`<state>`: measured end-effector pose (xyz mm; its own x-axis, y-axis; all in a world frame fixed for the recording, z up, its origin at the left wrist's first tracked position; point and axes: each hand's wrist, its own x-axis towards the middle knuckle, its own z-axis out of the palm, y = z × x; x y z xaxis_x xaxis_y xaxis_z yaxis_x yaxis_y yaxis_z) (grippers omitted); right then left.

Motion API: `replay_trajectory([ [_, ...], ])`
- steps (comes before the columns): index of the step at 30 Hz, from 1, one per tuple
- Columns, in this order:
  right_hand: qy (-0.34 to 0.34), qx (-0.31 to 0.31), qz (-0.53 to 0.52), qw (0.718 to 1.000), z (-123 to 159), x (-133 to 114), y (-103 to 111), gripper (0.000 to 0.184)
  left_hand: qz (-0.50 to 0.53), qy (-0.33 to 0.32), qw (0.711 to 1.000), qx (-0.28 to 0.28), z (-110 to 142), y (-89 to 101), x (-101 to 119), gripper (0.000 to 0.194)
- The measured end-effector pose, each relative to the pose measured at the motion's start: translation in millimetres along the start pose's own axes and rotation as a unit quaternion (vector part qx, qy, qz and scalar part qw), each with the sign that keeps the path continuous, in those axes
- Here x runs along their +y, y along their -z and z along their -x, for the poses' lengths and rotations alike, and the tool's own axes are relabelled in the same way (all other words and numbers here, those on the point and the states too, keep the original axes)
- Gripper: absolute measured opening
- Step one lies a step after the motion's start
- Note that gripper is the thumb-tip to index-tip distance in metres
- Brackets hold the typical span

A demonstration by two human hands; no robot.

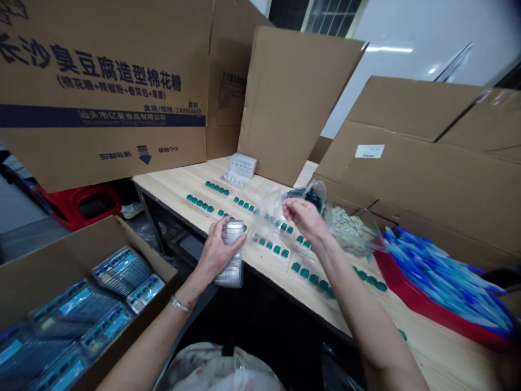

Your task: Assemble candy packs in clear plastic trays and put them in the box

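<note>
Clear plastic tray stack (234,270) is inside the left hand (220,255), and this hand is closed around it and grasps it firmly above the wooden table (171,187). The right hand (304,218) is raised a little from the table, and its fingers pinch the edge of one clear plastic tray (266,209), so this hand is also grasping and is not released. Just beyond the right hand is a clear bag (315,190) with a dark thing inside; I cannot tell what this thing is. Under and between both hands, small teal pieces (271,248) lie on the table in about seven short rows, but the exact number is hard to count. Farther ahead of the left hand, one more stack of clear trays (241,168) stands on the table. To the left of the left hand is an open cardboard box (150,260) with six blue-labelled packs (122,270) visible inside. To the right of the right hand, a red tray (407,298) holds many blue and white items (448,282), too many to count.
</note>
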<state>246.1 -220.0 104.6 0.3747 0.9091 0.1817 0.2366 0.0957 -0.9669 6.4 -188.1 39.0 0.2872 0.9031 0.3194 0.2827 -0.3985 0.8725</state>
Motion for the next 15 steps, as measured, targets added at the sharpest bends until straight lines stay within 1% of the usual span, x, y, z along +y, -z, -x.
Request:
replay_trajectory([
  [1, 0.007, 0.026, 0.038, 0.999, -14, -3, 13, 0.018, 0.001, -0.001, 1.0, -0.003, 0, -0.8, 0, 0.06],
  [2, 0.009, 0.045, 0.054, 0.998, -25, -5, 24, 0.017, 0.003, -0.005, 1.0, -0.008, 0, -1.6, -1, 0.059],
  [3, 0.008, 0.062, 0.076, 0.995, -33, -6, 31, 0.017, 0.006, -0.01, 1.0, -0.014, 0, -2.3, -1, 0.057],
  [4, 0.007, 0.07, 0.098, 0.993, -36, -5, 34, 0.016, 0.011, -0.016, 1.0, -0.021, 0, -3.0, -1, 0.055],
  [5, 0.005, 0.07, 0.115, 0.991, -35, -3, 32, 0.016, 0.015, -0.021, 0.999, -0.027, 0, -3.5, -1, 0.053],
  [6, 0.004, 0.057, 0.132, 0.99, -29, 0, 25, 0.017, 0.018, -0.026, 0.999, -0.033, 0, -3.9, -2, 0.051],
  [8, -0.007, -0.013, 0.133, 0.991, -5, 5, 2, 0.022, 0.019, -0.031, 0.999, -0.038, 1, -4.5, -2, 0.05],
  [9, -0.017, -0.072, 0.121, 0.99, 9, 7, -13, 0.026, 0.016, -0.031, 0.999, -0.037, 2, -4.7, -1, 0.05],
  [10, -0.037, -0.145, 0.088, 0.985, 23, 8, -27, 0.028, 0.012, -0.031, 0.999, -0.034, 2, -5.0, -1, 0.051],
  [11, -0.049, -0.191, 0.055, 0.979, 36, 8, -39, 0.03, 0.009, -0.034, 0.999, -0.033, 2, -5.3, -1, 0.051],
  [12, -0.06, -0.22, 0.026, 0.973, 47, 8, -50, 0.03, 0.007, -0.038, 0.999, -0.031, 2, -5.7, -1, 0.051],
  [13, -0.068, -0.234, -0.003, 0.97, 55, 6, -58, 0.03, 0.006, -0.043, 0.999, -0.029, 2, -6.1, -1, 0.05],
  [15, -0.074, -0.227, -0.045, 0.97, 63, 4, -67, 0.029, 0.008, -0.052, 0.998, -0.029, 2, -7.2, -2, 0.049],
])
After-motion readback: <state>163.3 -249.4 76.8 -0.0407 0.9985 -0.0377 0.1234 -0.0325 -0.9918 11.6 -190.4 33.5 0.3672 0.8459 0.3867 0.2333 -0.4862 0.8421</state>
